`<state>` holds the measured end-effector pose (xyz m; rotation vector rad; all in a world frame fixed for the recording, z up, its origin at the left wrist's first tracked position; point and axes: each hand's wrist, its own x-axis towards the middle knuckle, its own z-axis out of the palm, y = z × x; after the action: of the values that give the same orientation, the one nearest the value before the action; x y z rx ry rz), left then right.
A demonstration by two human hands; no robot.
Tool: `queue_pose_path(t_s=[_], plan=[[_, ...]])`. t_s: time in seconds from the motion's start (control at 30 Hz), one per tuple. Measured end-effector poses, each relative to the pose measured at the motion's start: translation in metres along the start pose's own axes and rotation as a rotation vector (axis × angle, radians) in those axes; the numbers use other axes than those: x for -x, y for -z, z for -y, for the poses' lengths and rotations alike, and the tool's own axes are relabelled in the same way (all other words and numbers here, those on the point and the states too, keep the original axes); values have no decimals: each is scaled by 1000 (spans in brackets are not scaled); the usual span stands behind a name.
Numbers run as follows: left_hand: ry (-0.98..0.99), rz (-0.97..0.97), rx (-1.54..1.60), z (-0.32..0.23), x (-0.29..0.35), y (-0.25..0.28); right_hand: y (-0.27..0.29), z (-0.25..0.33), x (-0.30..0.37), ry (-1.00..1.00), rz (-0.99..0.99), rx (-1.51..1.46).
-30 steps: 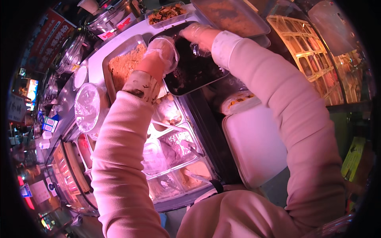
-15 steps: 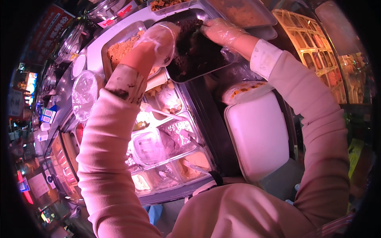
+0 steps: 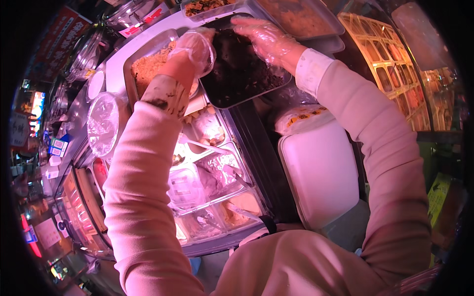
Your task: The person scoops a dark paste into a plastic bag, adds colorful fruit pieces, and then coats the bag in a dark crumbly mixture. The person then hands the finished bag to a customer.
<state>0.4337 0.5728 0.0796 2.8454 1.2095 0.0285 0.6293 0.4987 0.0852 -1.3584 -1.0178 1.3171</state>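
Observation:
A dark rectangular tray (image 3: 249,100) lies at the top middle, holding dark, crumbly food (image 3: 242,66). Both of my hands wear clear plastic gloves. At the tray's left side is my left hand (image 3: 197,47), its fingers pointing toward the far end and partly hidden behind the hand and the loose glove. Reaching over the far right part of the tray, my right hand (image 3: 264,39) has its fingers stretched out, with nothing visible in them. The cuff of my left sleeve (image 3: 168,93) carries dark smears.
Left of the dark tray stands a metal tray of tan crumbs (image 3: 148,66). Closer to me are compartments with food and utensils, one bearing a clear lidded box (image 3: 185,187). A white lidded container (image 3: 321,167) is to the right. Clear tubs (image 3: 301,19) stand at the far side.
My hands have come away from the dark clump at the far end, the right one shifting left with straighter fingers. The tray sits slightly nearer, and loose dark bits show toward its right corner.

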Motion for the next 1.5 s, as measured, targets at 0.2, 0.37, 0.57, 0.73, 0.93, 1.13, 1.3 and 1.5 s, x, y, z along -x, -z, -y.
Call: queue_pose_path(t_s=[0.2, 0.37, 0.57, 0.73, 0.93, 1.13, 1.3, 1.5], plan=[[-175, -303, -6, -5, 35, -1, 27, 0, -17, 112, 7, 499], [111, 104, -137, -22, -12, 7, 21, 23, -64, 338, 142, 1456], [314, 218, 166, -17, -57, 1, -25, 0, -136, 102, 84, 1479], [167, 38, 479, 12, -54, -28, -10, 11, -120, 52, 153, 1109], [232, 158, 1281, -9, -29, 6, 7, 77, -29, -67, 264, 1225], [-362, 104, -41, -38, -20, 37, 36, 55, -7, -141, 67, 880], [-70, 201, 138, -36, -34, 11, 61, 43, -26, 435, 409, 1615], [-75, 336, -59, -40, -27, 11, 26, 24, -21, -214, 74, 848]])
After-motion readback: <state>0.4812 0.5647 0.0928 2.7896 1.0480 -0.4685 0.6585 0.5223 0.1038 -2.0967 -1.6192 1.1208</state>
